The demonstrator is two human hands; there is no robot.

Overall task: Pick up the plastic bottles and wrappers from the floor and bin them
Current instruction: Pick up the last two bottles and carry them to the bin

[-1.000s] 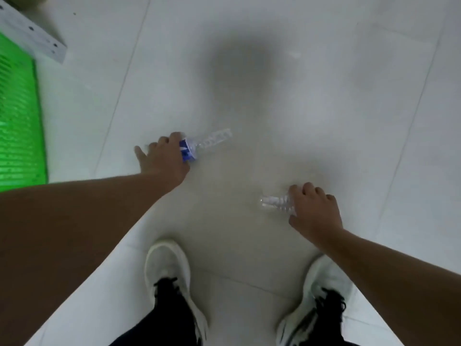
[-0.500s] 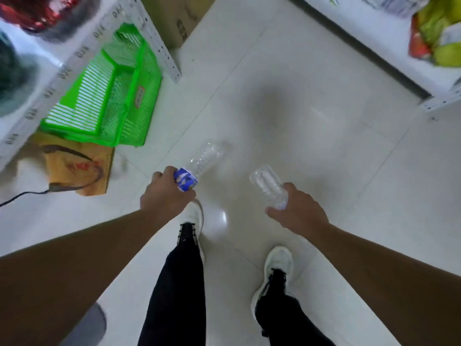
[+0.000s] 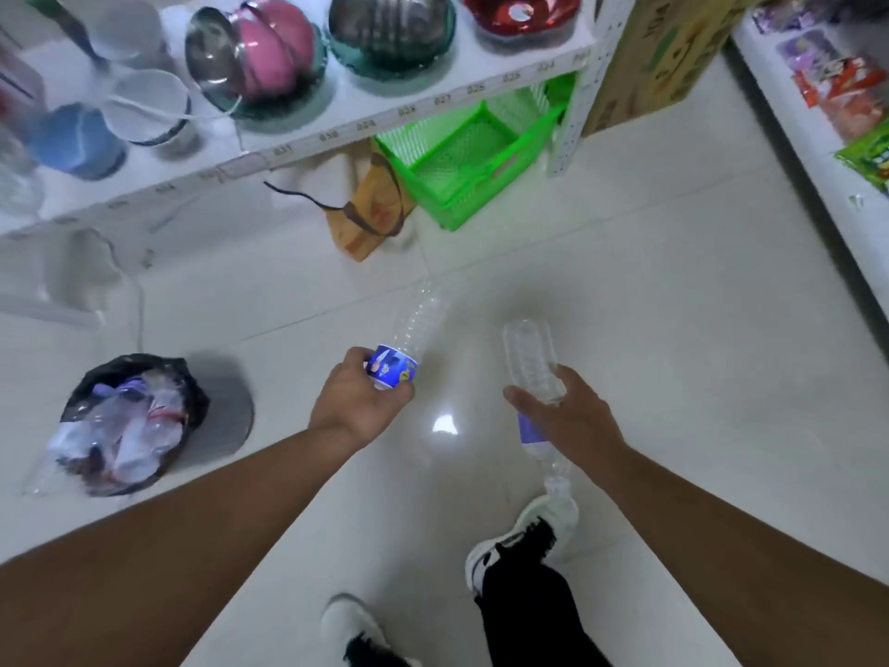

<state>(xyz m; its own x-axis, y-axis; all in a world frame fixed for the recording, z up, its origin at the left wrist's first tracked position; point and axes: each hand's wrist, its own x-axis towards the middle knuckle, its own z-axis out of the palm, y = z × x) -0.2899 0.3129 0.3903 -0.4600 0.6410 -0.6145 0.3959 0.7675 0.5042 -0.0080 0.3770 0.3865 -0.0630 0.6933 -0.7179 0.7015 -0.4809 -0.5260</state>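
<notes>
since half a second ago the person's view is swinging left, a bin (image 3: 130, 421) lined with a black bag now coming into sight on the floor (image 3: 697, 329) at the left, and both bottles are being carried a little higher above the tiles. the left hand (image 3: 358, 402) is curling its fingers round the blue-labelled end of a clear plastic bottle (image 3: 409, 339), whose bare body is pointing up and away from the hand. the right hand (image 3: 572, 416) is gripping a second clear bottle (image 3: 531, 363) round its middle, one end sticking out ahead of the fingers and the other end, with a purple label, hanging down below the palm. both bottles are off the floor and well apart from the bin, which is sitting to the left of the left forearm and is already holding crumpled clear plastic and wrappers. behind the hands a green plastic basket (image 3: 462, 166) is resting on the floor under a white shelf (image 3: 336, 127) that is carrying metal bowls, with a brown paper bag (image 3: 370, 214) just beside the basket. two white shoes (image 3: 524, 536) are showing at the bottom of the frame.
</notes>
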